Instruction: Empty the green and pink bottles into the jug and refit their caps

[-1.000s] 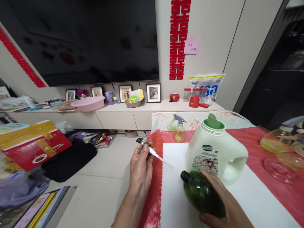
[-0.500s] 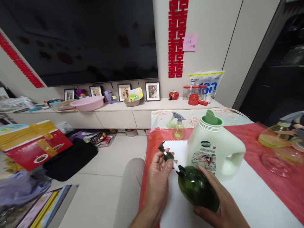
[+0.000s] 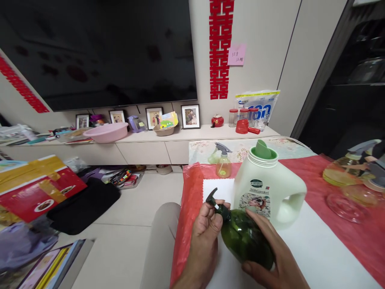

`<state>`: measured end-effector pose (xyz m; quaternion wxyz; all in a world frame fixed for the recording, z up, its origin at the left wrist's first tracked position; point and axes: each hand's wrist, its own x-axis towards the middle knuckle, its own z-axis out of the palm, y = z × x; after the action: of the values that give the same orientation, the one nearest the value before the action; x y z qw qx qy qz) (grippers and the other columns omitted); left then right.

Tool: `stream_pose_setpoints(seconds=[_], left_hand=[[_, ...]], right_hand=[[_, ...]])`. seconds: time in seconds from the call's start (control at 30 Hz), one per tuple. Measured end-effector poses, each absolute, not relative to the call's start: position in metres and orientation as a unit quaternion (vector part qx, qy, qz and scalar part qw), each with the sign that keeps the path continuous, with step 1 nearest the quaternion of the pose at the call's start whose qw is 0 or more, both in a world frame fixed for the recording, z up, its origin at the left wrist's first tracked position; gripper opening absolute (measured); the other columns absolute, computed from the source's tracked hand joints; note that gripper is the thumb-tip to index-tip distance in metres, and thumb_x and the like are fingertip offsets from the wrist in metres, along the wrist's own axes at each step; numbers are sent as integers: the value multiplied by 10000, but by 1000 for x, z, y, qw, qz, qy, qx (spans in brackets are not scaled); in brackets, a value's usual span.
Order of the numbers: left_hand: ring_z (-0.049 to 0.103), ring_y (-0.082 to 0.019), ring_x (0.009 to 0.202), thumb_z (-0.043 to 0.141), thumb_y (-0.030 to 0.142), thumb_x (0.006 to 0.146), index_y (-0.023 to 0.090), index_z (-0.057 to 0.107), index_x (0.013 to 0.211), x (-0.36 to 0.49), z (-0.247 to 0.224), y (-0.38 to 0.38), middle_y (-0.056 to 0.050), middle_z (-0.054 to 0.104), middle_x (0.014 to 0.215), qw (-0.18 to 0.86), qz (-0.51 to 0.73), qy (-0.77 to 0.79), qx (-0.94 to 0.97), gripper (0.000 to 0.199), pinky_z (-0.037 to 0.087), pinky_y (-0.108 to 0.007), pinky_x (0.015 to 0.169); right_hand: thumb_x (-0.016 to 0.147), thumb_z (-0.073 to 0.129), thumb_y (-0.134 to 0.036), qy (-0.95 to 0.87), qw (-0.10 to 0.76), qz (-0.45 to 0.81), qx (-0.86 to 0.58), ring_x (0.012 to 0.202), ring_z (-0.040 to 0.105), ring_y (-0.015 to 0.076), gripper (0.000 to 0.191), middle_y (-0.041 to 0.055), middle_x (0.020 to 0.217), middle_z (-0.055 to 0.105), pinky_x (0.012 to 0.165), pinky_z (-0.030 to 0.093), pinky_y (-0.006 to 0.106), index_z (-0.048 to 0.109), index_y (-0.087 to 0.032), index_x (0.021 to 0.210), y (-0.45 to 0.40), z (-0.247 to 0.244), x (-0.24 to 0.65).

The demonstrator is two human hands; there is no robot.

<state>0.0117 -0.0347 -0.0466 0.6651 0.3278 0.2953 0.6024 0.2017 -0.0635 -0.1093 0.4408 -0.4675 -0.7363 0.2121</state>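
While right grip holds tilted green bottle | left grip pinches pump head at bottle's neck

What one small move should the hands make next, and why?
I'd probably twist the dark pump collar with the left hand, keeping the right hand on the green bottle: the collar meets the bottle's top, the left hand grips it, and the right hand supports the bottle's body.

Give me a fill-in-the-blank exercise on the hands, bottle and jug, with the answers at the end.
1. The bottle in the right hand is dark ____.
2. While the left hand grips its pump, the bottle is held ____, not upright.
3. The pale green jug stands on a sheet coloured ____.
4. The plastic covering beside that sheet is ____.

Missing words: green; tilted; white; red.
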Motion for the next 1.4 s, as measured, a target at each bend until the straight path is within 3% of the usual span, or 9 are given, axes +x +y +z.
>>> stream_pose_setpoints(seconds=[0.2, 0.47, 0.57, 0.67, 0.77, 0.97, 1.1, 1.23, 1.4], left_hand=[[630, -208, 1081, 781, 434, 818, 226, 694, 1105, 8, -43, -34, -66, 715, 1069, 688, 578, 261, 353, 365, 441, -289, 965], [648, -145, 884, 887, 370, 706, 237, 756, 1004, 4, -49, -34, -23, 718, 954, 637, 610, 308, 358, 351, 503, -222, 812], [675, -188, 982, 867, 368, 731, 242, 753, 1093, -1, -51, -33, -62, 751, 1031, 641, 601, 304, 367, 400, 512, -265, 892], [654, -232, 1119, 826, 402, 774, 258, 725, 1175, -2, -52, -32, -91, 745, 1129, 633, 606, 297, 379, 439, 484, -331, 1006], [639, -247, 1138, 831, 436, 756, 250, 741, 1131, 2, -50, -35, -100, 728, 1160, 625, 603, 311, 387, 429, 492, -327, 986], [637, -185, 836, 928, 429, 593, 207, 788, 925, 3, -42, -39, -39, 688, 916, 558, 628, 404, 363, 423, 512, -261, 773], [675, -230, 1005, 900, 391, 664, 239, 760, 1104, -5, -41, -36, -77, 755, 1036, 624, 597, 357, 357, 486, 509, -302, 913], [635, -262, 1173, 840, 394, 755, 250, 723, 1180, -6, -45, -35, -107, 737, 1195, 639, 601, 305, 372, 464, 487, -337, 1000], [676, -224, 1021, 921, 368, 641, 233, 764, 1029, -2, -48, -37, -61, 755, 1065, 599, 606, 366, 373, 439, 519, -283, 903]], right_hand=[[876, 672, -579, -667, 465, 388, -434, 1421, 390, 274, 820, 64, 1549, 338, 1196, 370, 403, 319, -308, 1565, -65, -114, 203], [840, 709, -597, -658, 464, 448, -388, 1447, 342, 299, 847, 84, 1549, 344, 1193, 374, 390, 382, -275, 1552, -65, -106, 199], [826, 697, -650, -636, 468, 480, -382, 1463, 306, 312, 880, 95, 1552, 337, 1167, 411, 394, 394, -248, 1547, -64, -101, 198], [829, 690, -646, -632, 472, 488, -374, 1473, 281, 314, 888, 102, 1560, 319, 1173, 402, 403, 381, -232, 1552, -63, -102, 197], [822, 698, -642, -636, 468, 482, -379, 1473, 282, 315, 888, 94, 1565, 311, 1196, 368, 411, 384, -244, 1551, -63, -106, 198], [820, 697, -653, -644, 456, 479, -384, 1481, 260, 322, 887, 90, 1568, 307, 1203, 358, 412, 397, -243, 1547, -61, -111, 200], [821, 686, -670, -635, 464, 488, -378, 1472, 285, 312, 887, 86, 1560, 322, 1232, 299, 425, 392, -253, 1546, -59, -104, 198], [826, 699, -636, -631, 465, 503, -363, 1455, 326, 299, 883, 73, 1564, 317, 1219, 324, 404, 363, -273, 1558, -60, -95, 196], [812, 719, -642, -633, 473, 491, -368, 1470, 295, 294, 882, 66, 1566, 315, 1232, 297, 395, 386, -282, 1546, -62, -100, 195]])
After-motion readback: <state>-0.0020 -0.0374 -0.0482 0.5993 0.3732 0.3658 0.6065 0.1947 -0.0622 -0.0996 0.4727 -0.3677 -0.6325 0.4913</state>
